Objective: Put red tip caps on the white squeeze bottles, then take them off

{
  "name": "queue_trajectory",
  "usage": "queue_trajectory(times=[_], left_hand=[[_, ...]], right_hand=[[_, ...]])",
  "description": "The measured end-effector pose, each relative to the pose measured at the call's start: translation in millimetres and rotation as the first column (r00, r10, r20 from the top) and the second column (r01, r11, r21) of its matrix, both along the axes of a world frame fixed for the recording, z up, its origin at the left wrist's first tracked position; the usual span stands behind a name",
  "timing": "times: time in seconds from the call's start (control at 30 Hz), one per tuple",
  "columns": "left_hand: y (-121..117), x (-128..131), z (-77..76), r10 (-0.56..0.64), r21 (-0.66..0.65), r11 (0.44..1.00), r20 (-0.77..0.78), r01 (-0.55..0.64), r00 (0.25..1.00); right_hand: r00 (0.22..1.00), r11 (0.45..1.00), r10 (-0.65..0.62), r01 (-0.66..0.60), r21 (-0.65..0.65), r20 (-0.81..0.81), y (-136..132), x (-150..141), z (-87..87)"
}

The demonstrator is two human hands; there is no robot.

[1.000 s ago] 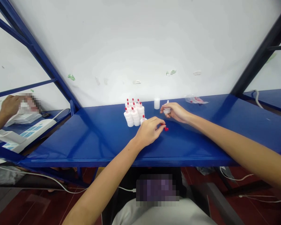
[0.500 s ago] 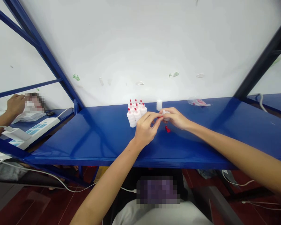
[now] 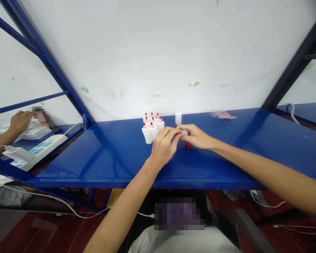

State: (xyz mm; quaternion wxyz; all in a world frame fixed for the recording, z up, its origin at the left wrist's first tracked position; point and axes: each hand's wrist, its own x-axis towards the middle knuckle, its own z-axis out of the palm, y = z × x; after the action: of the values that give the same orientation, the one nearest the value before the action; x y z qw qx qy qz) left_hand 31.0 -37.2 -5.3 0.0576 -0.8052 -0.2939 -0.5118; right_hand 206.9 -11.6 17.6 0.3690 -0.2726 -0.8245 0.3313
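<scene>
My right hand (image 3: 198, 137) is wrapped round a small white squeeze bottle (image 3: 184, 132), mostly covered by the fingers. Thumb and fingertips of my left hand (image 3: 162, 144) pinch a small red cap (image 3: 180, 133) right against that bottle; the nozzle is hidden. Several loose red caps (image 3: 188, 145) lie on the blue table just below my right hand. To the left stands a cluster of upright white bottles (image 3: 147, 135) with red tips. Behind my hands is one white bottle (image 3: 178, 118) with no red tip showing.
The blue table (image 3: 107, 151) runs along a white wall. A clear plastic bag (image 3: 222, 114) with red bits inside lies at the back right. Blue frame posts (image 3: 65, 79) rise at the left. Beyond them are a power strip (image 3: 46, 146) and another person's hand (image 3: 21, 121).
The bottle in my right hand has tipped, so its nozzle no longer shows. My left fingertips with the red cap have come up against it. The view has shifted slightly.
</scene>
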Motion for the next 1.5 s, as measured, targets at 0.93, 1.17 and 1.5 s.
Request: queue_trajectory(times=[0.93, 1.17, 1.5], left_hand=[[5, -29, 18.7, 0.256, -0.116, 0.964, 0.194, -0.237, 0.947], [9, -30, 12.4, 0.335, -0.109, 0.939, 0.077, -0.326, 0.939], [13, -30, 7.6, 0.338, -0.165, 0.925, -0.056, -0.343, 0.939]], right_hand=[[0.956, 0.952, -0.275, 0.286, 0.112, -0.101, 21, 6, -19.3], [0.849, 0.845, -0.467, 0.511, 0.157, -0.248, 24, 5, -15.5], [0.908, 0.943, -0.333, 0.321, -0.092, -0.254, 17, -1, -18.4]])
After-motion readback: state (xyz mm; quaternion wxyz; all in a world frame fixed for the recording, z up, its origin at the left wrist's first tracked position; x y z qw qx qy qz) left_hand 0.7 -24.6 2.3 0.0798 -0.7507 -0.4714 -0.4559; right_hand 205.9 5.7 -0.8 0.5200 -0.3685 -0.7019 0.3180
